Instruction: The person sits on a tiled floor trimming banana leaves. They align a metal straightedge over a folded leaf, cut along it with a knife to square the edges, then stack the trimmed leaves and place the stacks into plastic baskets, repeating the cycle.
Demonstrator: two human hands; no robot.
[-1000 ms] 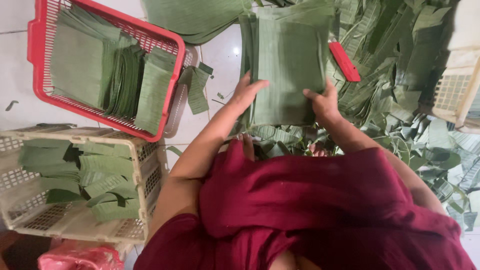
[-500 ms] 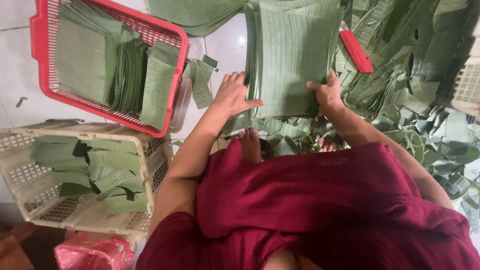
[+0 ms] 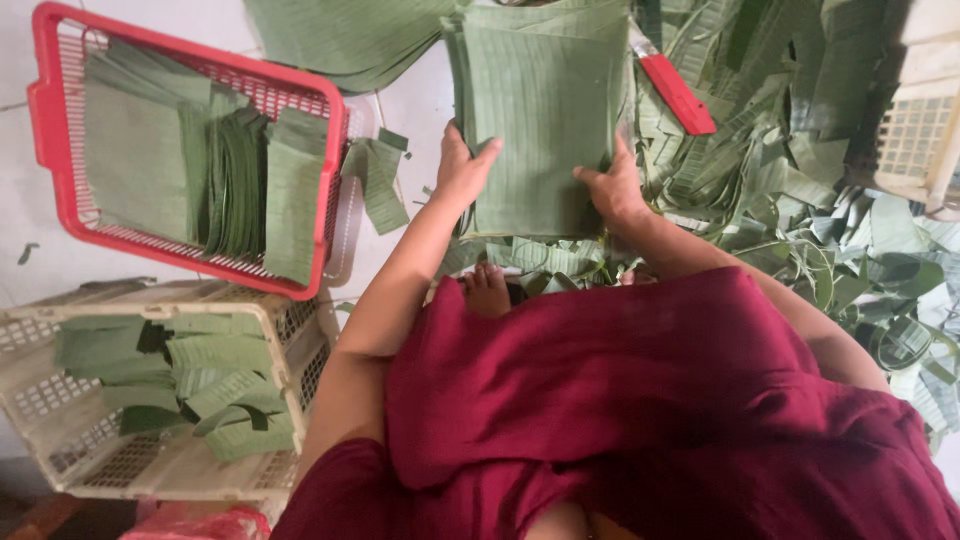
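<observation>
Stack of cut leaf sheets [image 3: 540,110]: green, squared, ribbed, lying flat on the pale floor straight ahead of the person, between both hands.

Left hand [image 3: 462,170]: flat against the stack's left edge, fingers spread over its near corner; pressing, not closed round it.

Right hand [image 3: 612,188]: set against the stack's near right edge, fingers bent onto the top sheet. The two hands sit apart, one each side of the stack.

Red-handled knife [image 3: 672,88]: lying slantwise just beside the stack's right edge, on leaf scraps.

Leaf trimmings [image 3: 790,200]: loose heap of strips and offcuts, right of the stack, reaching under its near edge.

Red basket [image 3: 50,110]: left of the stack, holding flat leaf sheets and bundles set on edge.

White basket [image 3: 300,330]: just below the red one, touching it, part filled with folded leaf pieces.

Second pale crate [image 3: 915,130]: far right, partly out of frame.

Maroon cloth [image 3: 640,400]: covers the person's lap, foreground.
</observation>
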